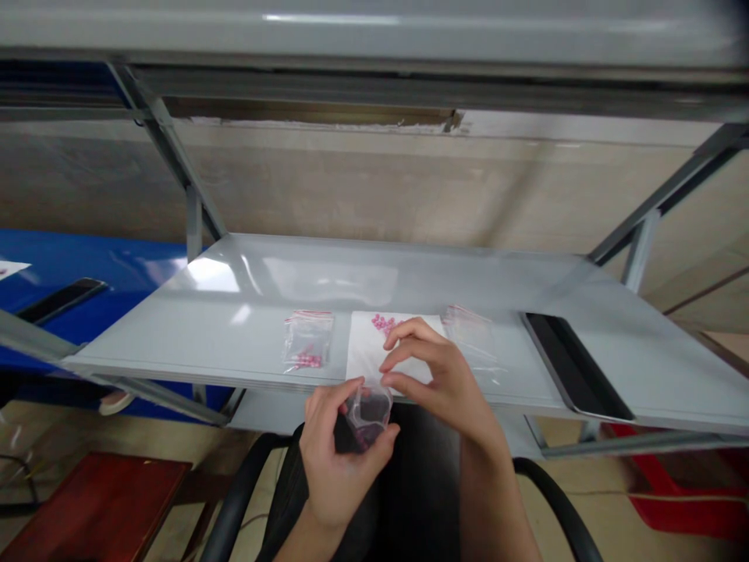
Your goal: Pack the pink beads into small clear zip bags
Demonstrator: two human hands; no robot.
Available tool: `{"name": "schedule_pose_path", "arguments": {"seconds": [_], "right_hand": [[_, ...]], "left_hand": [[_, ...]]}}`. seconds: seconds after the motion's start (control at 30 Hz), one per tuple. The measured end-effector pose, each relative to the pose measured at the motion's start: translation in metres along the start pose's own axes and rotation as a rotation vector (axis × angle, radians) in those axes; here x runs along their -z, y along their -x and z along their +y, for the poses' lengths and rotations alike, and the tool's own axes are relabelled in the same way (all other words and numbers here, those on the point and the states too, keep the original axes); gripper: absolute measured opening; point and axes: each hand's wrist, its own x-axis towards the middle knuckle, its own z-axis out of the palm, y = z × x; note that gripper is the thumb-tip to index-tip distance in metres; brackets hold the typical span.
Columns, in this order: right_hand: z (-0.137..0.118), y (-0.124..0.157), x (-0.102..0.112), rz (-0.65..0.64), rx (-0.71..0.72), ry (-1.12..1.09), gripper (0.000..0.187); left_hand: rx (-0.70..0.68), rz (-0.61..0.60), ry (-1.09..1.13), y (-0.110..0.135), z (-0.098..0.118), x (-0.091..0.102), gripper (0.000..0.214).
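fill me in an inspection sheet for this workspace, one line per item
Surface: grey table, glossy, with light reflections.
Job's things: pink beads on a white sheet; zip bag with pink pieces to its left; clear packaging to its right.
Clutter: dark-screened device at right.
Hands: left hand holds a clear bag; right hand at its mouth, grip unclear.
Cables: cord-like strand lower right, unconfirmed.
Surroundings: blue table left, wall behind.
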Motion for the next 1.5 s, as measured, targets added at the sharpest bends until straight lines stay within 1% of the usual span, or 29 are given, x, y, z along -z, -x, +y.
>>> {"name": "schedule_pose_path", "arguments": {"seconds": [0.07,0.2,0.33,0.4,0.47,0.53,0.6,0.67,0.73,0.8,0.83,0.9,1.03,1.2,1.23,1.37,1.5], "right_hand": [[-0.008,0.004,0.003,-0.05,0.002,-0.051,0.006],[-0.017,0.013,0.003,-0.083,-0.038,-0.137,0.008],[-0.026,0.029,-0.008,-0.106,-0.142,-0.134,0.021],[-0.03,0.035,-0.017,-0.072,-0.211,-0.099,0.022],[-0.031,0.037,-0.026,-0.001,-0.262,-0.075,0.021],[-0.03,0.037,-0.031,0.071,-0.297,-0.086,0.019],[-0.027,0.036,-0.031,0.124,-0.323,-0.154,0.014],[-0.024,0.036,-0.03,0.171,-0.338,-0.272,0.009],[-0.023,0.037,-0.028,0.218,-0.338,-0.383,0.006],[-0.023,0.039,-0.027,0.243,-0.345,-0.435,0.008],[-0.023,0.041,-0.027,0.245,-0.354,-0.441,0.009],[-0.024,0.042,-0.027,0.23,-0.374,-0.43,0.01],[-0.025,0.045,-0.028,0.204,-0.381,-0.421,0.009],[-0.026,0.049,-0.024,0.167,-0.369,-0.358,0.005],[-0.028,0.05,-0.022,0.146,-0.359,-0.341,0.007],[-0.033,0.051,-0.019,0.079,-0.304,-0.247,0.026],[-0.034,0.05,-0.022,0.071,-0.289,-0.177,0.03]], "left_hand": [[0.017,-0.006,-0.012,0.001,0.001,-0.001,0.04],[0.037,-0.001,-0.032,0.002,0.002,-0.001,0.038],[0.002,0.035,-0.071,0.001,0.003,-0.001,0.039],[-0.003,0.073,-0.096,0.001,0.003,-0.001,0.041],[0.034,0.111,-0.095,0.002,0.003,-0.003,0.042],[0.114,0.126,-0.032,0.003,0.004,-0.005,0.043],[0.2,0.103,0.084,0.003,0.005,-0.005,0.045],[0.262,0.047,0.24,0.003,0.006,-0.004,0.042],[0.305,-0.037,0.422,0.003,0.007,-0.002,0.032],[0.342,-0.099,0.573,0.002,0.007,0.001,0.024],[0.354,-0.106,0.614,0.002,0.007,0.003,0.023],[0.37,-0.091,0.626,0.002,0.006,0.005,0.021],[0.393,-0.069,0.565,0.002,0.004,0.006,0.009],[0.365,-0.03,0.552,0.001,0.004,0.007,0.009],[0.346,-0.033,0.55,0.0,0.005,0.008,0.009],[0.217,-0.11,0.538,-0.003,0.01,0.01,0.011],[0.103,-0.174,0.506,-0.002,0.013,0.011,0.012]]}}
